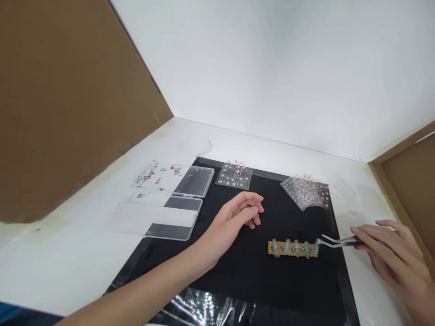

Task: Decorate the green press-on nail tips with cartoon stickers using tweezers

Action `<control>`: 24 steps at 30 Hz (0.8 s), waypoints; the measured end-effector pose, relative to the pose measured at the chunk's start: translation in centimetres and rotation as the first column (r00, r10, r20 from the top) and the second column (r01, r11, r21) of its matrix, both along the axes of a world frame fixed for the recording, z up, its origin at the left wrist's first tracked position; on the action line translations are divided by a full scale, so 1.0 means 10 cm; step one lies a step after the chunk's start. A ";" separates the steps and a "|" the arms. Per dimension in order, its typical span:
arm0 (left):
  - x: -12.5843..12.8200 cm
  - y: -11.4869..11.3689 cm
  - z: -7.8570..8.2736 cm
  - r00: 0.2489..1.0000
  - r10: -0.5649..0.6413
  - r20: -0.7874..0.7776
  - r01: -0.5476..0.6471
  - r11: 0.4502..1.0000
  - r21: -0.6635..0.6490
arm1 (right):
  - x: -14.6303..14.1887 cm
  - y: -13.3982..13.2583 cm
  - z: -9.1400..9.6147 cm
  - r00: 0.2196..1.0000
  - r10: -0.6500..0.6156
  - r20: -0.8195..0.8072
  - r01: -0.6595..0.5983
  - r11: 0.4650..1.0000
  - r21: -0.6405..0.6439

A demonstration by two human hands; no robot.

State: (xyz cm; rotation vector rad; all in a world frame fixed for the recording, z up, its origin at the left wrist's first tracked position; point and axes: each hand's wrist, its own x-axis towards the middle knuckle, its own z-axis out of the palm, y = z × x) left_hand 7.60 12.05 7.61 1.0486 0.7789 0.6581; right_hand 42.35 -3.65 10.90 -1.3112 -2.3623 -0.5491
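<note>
My right hand [394, 253] comes in from the right edge and is shut on a pair of metal tweezers [340, 241]. The tweezer tips reach the right end of a tan wooden strip [292, 249], touching or almost touching the last of several pale green false nails [316, 248] mounted along it. My left hand [239, 213] rests on the black mat [272, 280], fingers loosely curled around nothing. It lies left of the strip and just below a sheet of nail stickers [234, 176].
A second, fanned stack of nail stickers [306, 192] lies at the mat's far right corner. Left of the mat are clear plastic cases [163, 213] with scattered rhinestones [159, 174]. Crinkled plastic [207, 308] lies at the near edge. Cardboard and white walls surround the white table [74, 262].
</note>
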 end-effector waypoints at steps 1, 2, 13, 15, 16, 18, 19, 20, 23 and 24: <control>0.00 0.00 -0.01 1.000 -0.002 -0.011 0.003 1.000 0.021 | 0.01 -0.02 -0.02 1.000 0.000 -0.005 0.000 1.000 0.003; 0.00 0.00 -0.02 1.000 -0.003 -0.023 0.004 0.999 0.042 | 0.00 -0.04 -0.04 1.000 -0.012 -0.015 0.012 1.000 -0.006; -0.03 -0.01 -0.04 0.998 -0.042 -0.053 0.051 0.984 0.173 | -0.07 -0.10 0.13 0.995 -0.053 0.082 0.057 0.997 -0.051; -0.04 -0.01 -0.04 0.996 -0.044 -0.073 0.057 0.980 0.189 | -0.05 -0.10 0.12 0.996 -0.039 0.080 0.044 0.997 -0.060; -0.05 -0.02 -0.04 0.996 -0.044 -0.079 0.058 0.979 0.195 | -0.04 -0.10 0.11 0.996 -0.040 0.078 0.045 0.997 -0.067; -0.06 -0.02 -0.05 0.996 -0.036 -0.076 0.052 0.977 0.207 | -0.04 -0.11 0.10 0.996 -0.042 0.077 0.048 0.996 -0.079; -0.06 -0.02 -0.06 0.997 -0.033 -0.069 0.047 0.976 0.211 | -0.04 -0.11 0.10 0.996 -0.050 0.075 0.056 0.995 -0.083; -0.06 -0.03 -0.07 0.998 -0.031 -0.061 0.044 0.975 0.216 | -0.04 -0.11 0.10 0.996 -0.055 0.075 0.061 0.994 -0.086; -0.05 -0.03 -0.08 0.997 -0.051 -0.056 0.062 0.974 0.218 | -0.06 -0.13 0.12 0.994 -0.065 0.092 0.073 0.994 -0.085; -0.04 -0.03 -0.08 0.997 -0.056 -0.058 0.068 0.974 0.218 | -0.06 -0.14 0.13 0.993 -0.072 0.092 0.080 0.993 -0.083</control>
